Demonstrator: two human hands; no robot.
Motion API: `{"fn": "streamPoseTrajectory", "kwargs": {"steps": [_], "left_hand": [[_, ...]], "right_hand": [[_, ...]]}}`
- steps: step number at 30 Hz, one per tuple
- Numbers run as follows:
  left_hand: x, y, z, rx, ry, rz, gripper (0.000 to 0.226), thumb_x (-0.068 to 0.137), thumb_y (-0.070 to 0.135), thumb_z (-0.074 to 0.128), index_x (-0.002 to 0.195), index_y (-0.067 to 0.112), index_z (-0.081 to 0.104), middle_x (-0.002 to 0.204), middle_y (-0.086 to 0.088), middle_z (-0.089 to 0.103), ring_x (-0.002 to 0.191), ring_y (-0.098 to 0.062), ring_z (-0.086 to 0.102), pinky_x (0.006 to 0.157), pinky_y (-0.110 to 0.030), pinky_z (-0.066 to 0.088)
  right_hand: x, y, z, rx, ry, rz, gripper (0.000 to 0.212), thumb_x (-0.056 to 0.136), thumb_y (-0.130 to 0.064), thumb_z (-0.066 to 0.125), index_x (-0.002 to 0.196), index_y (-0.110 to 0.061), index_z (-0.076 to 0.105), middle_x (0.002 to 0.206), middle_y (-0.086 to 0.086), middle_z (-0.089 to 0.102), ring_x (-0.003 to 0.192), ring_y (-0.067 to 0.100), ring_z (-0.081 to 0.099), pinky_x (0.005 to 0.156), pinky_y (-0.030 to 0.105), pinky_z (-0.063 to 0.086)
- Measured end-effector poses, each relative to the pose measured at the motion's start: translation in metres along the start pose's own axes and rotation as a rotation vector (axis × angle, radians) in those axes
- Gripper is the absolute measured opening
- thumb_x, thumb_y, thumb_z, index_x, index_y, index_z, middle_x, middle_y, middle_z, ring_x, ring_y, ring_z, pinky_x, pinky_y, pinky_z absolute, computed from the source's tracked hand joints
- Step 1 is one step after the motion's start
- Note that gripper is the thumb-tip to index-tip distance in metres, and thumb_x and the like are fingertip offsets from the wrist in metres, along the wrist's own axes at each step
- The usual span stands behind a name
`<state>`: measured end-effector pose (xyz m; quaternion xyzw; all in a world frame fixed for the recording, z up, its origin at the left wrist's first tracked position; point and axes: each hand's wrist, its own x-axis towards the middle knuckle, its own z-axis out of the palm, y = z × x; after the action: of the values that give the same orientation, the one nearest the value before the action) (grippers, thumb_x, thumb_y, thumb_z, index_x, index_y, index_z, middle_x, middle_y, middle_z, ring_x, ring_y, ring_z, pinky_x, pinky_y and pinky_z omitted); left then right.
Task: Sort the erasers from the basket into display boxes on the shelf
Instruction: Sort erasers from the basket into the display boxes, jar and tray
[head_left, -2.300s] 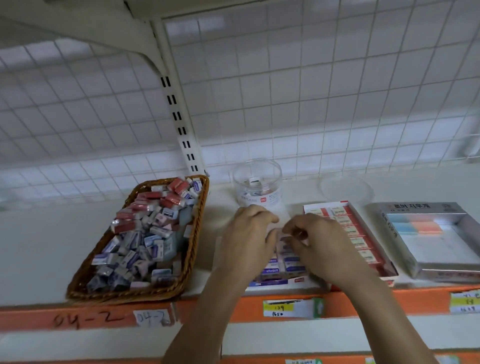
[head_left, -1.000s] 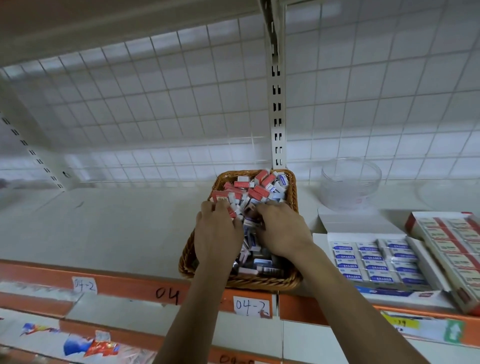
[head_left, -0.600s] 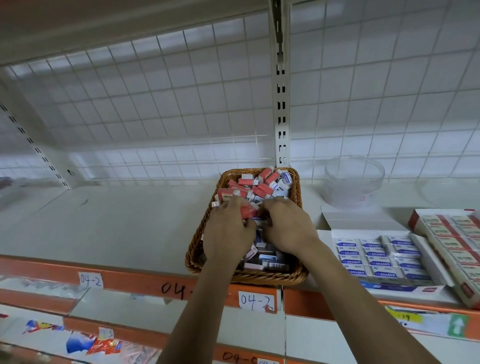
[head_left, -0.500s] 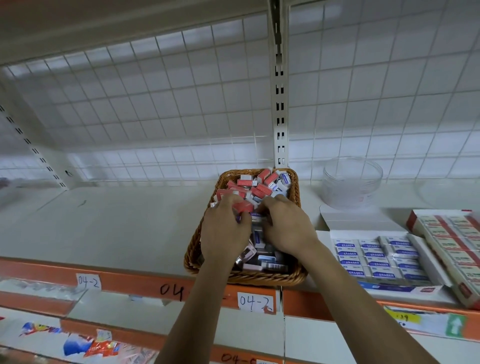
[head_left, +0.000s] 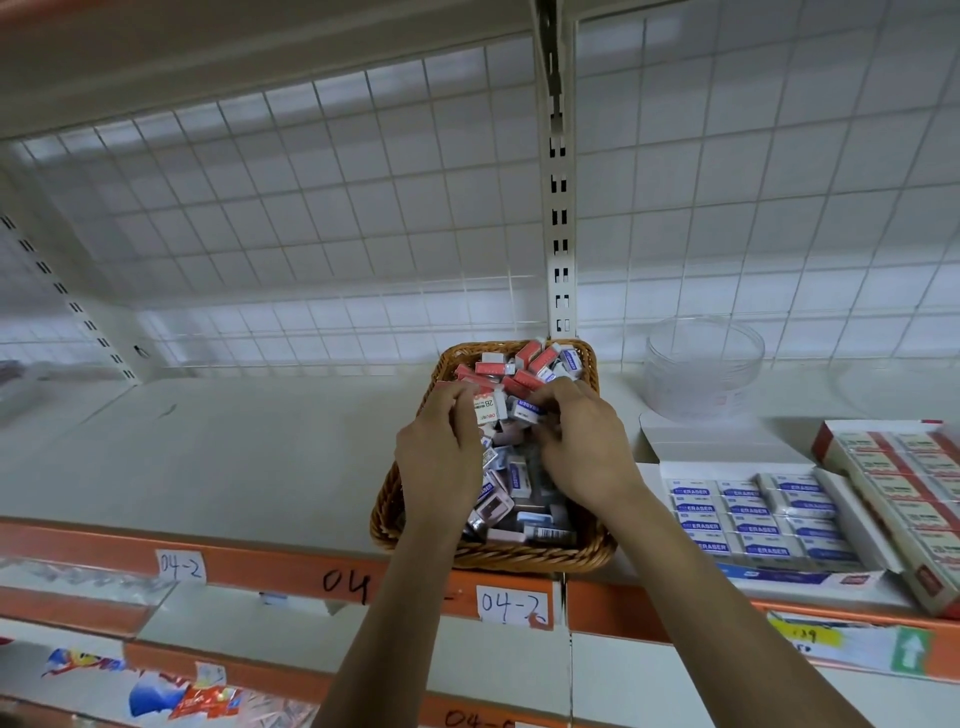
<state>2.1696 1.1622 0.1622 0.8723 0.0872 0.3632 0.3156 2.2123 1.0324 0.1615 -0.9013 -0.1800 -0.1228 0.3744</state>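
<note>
On the white shelf, the basket of erasers stands at the front edge. Fingers of the left hand pinch a red-labelled eraser; those of the right hand pinch a blue-labelled eraser. It is better to lift both clear, then match the display boxes by colour.

Fingertips of the left hand and right hand sink among erasers toward the wicker basket's 12 o'clock end, grips unreadable; red display box, 4 o'clock, edge-cropped; packets, 7 o'clock, blurred.
</note>
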Motion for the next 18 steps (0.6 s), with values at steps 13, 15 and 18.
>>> {"fn": "streamPoseTrajectory", "kwargs": {"steps": [13,15,18], "left_hand": [[-0.009,0.03,0.016,-0.063,-0.084,0.178,0.04,0.098,0.037,0.025,0.101,0.018,0.059,0.096,-0.003,0.058,0.078,-0.015,0.059,0.063,-0.03,0.054],[-0.011,0.046,0.023,-0.084,-0.163,0.142,0.035,0.097,0.035,0.03,0.103,0.02,0.061,0.101,-0.003,0.055,0.087,-0.016,0.057,0.073,-0.03,0.053],[-0.013,0.072,0.032,-0.101,-0.237,0.178,0.016,0.094,0.025,0.052,0.104,0.021,0.064,0.103,0.004,0.06,0.094,-0.006,0.05,0.08,-0.002,0.032]], "right_hand": [[-0.03,0.018,-0.021,0.285,0.135,-0.121,0.041,0.083,-0.006,0.062,0.117,-0.027,0.056,0.102,-0.001,0.049,0.088,0.014,0.056,0.082,0.019,0.044],[-0.034,0.025,-0.033,0.339,0.141,-0.089,0.038,0.082,-0.011,0.063,0.108,-0.035,0.049,0.102,-0.003,0.054,0.087,0.015,0.06,0.08,0.029,0.05],[-0.038,0.041,-0.058,0.348,0.166,-0.075,0.042,0.081,-0.01,0.065,0.101,-0.042,0.046,0.091,-0.012,0.057,0.079,0.015,0.063,0.073,0.028,0.05]]}}
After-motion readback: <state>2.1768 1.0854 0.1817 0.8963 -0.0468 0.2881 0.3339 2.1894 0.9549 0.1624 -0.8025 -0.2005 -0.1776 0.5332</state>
